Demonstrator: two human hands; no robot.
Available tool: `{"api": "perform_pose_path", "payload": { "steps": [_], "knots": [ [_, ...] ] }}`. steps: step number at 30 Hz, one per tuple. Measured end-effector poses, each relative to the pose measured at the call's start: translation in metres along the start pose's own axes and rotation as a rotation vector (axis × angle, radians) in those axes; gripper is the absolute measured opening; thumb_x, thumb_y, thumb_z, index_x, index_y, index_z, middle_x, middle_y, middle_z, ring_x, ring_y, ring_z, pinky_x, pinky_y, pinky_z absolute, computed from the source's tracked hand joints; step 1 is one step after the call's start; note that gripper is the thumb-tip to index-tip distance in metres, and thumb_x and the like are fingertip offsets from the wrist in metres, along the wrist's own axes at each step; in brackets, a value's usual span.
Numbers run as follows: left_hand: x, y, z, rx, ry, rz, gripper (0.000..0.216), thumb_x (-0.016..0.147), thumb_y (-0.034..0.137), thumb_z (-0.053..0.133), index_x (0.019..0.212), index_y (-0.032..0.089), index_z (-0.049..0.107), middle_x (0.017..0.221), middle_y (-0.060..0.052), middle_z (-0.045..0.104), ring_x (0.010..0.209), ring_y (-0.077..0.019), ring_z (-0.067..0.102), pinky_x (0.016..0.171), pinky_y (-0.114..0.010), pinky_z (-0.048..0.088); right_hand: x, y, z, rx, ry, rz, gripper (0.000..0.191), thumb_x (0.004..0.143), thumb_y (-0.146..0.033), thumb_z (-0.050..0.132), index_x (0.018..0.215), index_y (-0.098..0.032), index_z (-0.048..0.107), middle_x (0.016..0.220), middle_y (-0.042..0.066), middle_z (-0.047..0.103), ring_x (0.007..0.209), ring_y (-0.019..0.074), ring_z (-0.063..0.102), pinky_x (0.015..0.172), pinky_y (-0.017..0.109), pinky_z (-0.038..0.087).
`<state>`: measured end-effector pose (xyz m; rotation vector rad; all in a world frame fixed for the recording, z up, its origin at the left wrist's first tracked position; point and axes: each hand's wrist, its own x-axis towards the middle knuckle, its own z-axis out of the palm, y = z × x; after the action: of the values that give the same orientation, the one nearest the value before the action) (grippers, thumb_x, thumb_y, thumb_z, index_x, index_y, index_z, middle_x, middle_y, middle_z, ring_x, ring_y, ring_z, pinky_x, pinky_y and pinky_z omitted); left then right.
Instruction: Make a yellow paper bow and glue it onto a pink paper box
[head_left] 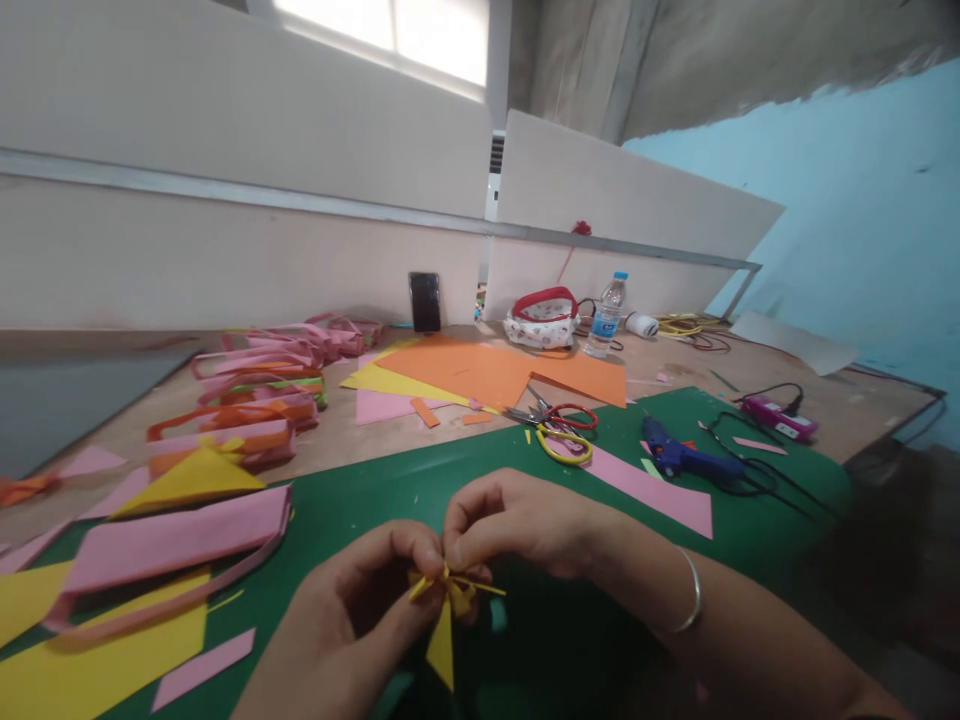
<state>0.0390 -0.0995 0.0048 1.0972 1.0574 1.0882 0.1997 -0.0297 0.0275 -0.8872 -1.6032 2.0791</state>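
Both of my hands meet over the green cutting mat [390, 500] near its front edge. My left hand [360, 610] pinches a small folded piece of yellow paper [448, 618] between thumb and fingers. My right hand [510, 525], with a silver bangle on its wrist, pinches the same yellow piece from the other side. Thin yellow strips stick out sideways from the pinch, and a pointed yellow tail hangs below it.
Two pairs of scissors [559, 425], a blue glue gun [679, 455] with black cable and pink strips lie on the mat behind. Orange and yellow sheets [480, 370], folded pink and orange paper loops [255, 390], a phone, a pouch and a water bottle [606, 315] sit farther back.
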Motion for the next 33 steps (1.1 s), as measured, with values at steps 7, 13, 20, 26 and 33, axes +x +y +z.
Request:
{"api": "perform_pose_path", "payload": {
  "steps": [7,13,20,26,33],
  "knots": [
    [0.004,-0.002,-0.005,0.032,-0.057,0.024,0.018,0.074,0.040,0.070,0.072,0.026,0.060,0.071,0.006,0.065,0.071,-0.0135,0.062,0.067,-0.020,0.048,0.006,0.007,0.000,0.115,-0.037,0.089,0.008,0.058,-0.017,0.064,0.063,-0.014,0.058,0.047,-0.006,0.056,0.038,0.0044,0.046,0.042,0.015,0.037],
    [0.005,-0.008,-0.006,0.096,0.010,0.209,0.012,0.075,0.034,0.069,0.070,0.027,0.060,0.077,0.006,0.057,0.070,-0.0109,0.059,0.064,-0.016,0.049,0.011,0.014,-0.002,0.182,-0.074,0.084,0.013,0.056,-0.018,0.069,0.062,-0.013,0.058,0.047,-0.005,0.056,0.041,0.0048,0.049,0.044,0.015,0.039],
    [0.004,-0.011,-0.013,0.149,0.007,0.283,0.007,0.079,0.031,0.066,0.072,0.030,0.063,0.091,0.004,0.058,0.083,-0.0131,0.060,0.069,-0.016,0.051,0.012,0.011,0.000,0.281,-0.103,0.159,0.020,0.051,-0.017,0.073,0.063,-0.013,0.058,0.050,-0.005,0.059,0.042,0.0049,0.052,0.043,0.014,0.039],
    [0.002,-0.007,-0.010,0.079,-0.014,0.208,0.012,0.076,0.034,0.069,0.068,0.028,0.063,0.084,0.004,0.059,0.075,-0.0146,0.062,0.066,-0.022,0.054,0.011,0.016,0.002,0.313,-0.123,0.182,0.025,0.050,-0.017,0.075,0.070,-0.013,0.060,0.053,-0.004,0.062,0.046,0.0068,0.057,0.051,0.018,0.047],
    [0.002,-0.006,-0.007,0.087,0.052,0.220,0.013,0.074,0.035,0.070,0.069,0.027,0.061,0.081,0.005,0.061,0.070,-0.0134,0.063,0.065,-0.020,0.051,0.009,0.018,0.000,0.147,-0.013,0.027,0.022,0.060,-0.019,0.075,0.064,-0.013,0.055,0.051,-0.005,0.059,0.043,0.0049,0.054,0.043,0.014,0.040]
  ]
}}
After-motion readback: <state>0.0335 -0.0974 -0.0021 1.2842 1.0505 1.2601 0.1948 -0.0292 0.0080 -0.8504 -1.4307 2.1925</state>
